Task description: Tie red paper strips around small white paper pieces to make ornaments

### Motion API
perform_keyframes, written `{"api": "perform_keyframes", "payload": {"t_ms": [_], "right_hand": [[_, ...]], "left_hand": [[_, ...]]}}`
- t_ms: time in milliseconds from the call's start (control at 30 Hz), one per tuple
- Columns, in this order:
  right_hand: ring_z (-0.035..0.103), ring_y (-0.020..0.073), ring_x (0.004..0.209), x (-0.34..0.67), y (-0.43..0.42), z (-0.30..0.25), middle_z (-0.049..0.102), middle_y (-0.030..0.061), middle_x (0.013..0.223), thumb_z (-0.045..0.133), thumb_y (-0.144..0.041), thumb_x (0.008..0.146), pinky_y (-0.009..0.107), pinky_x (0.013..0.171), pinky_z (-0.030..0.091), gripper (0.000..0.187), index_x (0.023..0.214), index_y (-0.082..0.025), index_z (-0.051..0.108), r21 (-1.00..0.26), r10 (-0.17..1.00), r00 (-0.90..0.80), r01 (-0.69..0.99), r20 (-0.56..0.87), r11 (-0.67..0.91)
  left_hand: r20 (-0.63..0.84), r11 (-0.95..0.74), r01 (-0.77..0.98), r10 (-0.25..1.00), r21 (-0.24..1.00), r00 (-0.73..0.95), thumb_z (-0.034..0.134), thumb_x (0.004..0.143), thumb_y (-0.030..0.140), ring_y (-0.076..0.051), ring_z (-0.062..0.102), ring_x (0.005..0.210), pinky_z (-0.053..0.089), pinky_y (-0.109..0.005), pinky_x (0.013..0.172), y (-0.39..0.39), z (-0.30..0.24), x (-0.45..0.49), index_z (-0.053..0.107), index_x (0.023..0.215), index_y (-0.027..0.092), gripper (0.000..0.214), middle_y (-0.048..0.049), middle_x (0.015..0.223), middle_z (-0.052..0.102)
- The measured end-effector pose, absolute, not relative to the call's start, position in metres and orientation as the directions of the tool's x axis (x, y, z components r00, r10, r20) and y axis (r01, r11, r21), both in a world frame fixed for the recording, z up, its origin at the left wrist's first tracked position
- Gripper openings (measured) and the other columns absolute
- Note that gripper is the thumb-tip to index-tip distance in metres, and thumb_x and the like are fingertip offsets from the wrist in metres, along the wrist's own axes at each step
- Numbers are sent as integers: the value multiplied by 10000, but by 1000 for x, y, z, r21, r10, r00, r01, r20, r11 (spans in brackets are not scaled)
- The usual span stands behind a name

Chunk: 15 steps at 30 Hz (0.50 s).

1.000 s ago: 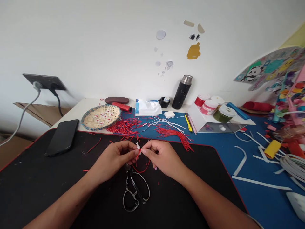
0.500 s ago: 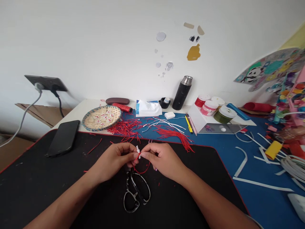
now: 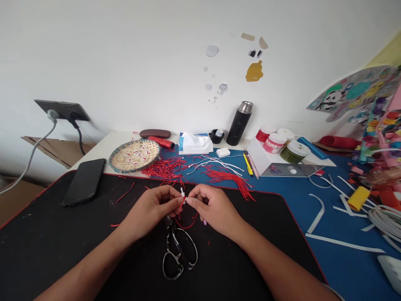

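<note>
My left hand [image 3: 156, 205] and my right hand [image 3: 216, 207] meet fingertip to fingertip above the black mat. Between them is a small knotted piece of white cord [image 3: 182, 191], one end pointing up. A thin red cord [image 3: 189, 227] crosses the white piece and hangs in a loop below the fingers. My left thumb and forefinger pinch the piece where the two colours cross. On the other side, my right thumb and forefinger are closed at its edge; a bit of white shows at their tips. Black-handled scissors [image 3: 180, 251] lie just beneath, blades partly hidden by my left hand.
Cut red cords [image 3: 230, 179] and white cords [image 3: 219, 162] lie behind my hands. Further back are a woven basket [image 3: 134, 156] with small red-and-white pieces, a red thread spool [image 3: 161, 142] and a black flask [image 3: 239, 123]. A phone [image 3: 84, 182] rests at left.
The white piece has tilted slightly between my fingers, and my right fingertips have shifted a little to the right. A red cord end now shows below my left fingers.
</note>
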State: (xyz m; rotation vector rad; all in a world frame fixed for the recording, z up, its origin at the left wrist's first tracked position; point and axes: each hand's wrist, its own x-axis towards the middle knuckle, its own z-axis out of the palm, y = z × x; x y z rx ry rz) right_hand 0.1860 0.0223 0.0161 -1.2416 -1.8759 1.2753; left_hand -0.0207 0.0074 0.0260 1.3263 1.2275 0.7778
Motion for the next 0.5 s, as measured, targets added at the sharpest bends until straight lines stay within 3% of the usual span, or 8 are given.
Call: {"api": "perform_keyframes", "payload": {"t_ms": [500], "right_hand": [[495, 105, 538, 187, 20, 22, 531, -66, 593, 642, -268, 953, 238, 562, 336, 94, 897, -214, 694, -889, 873, -485, 422, -55, 179]], "left_hand": [[-254, 189, 235, 923, 954, 289, 764, 789, 519, -186, 638, 641, 520, -293, 635, 8, 28, -23, 717, 780, 199, 324, -24, 702, 722]]}}
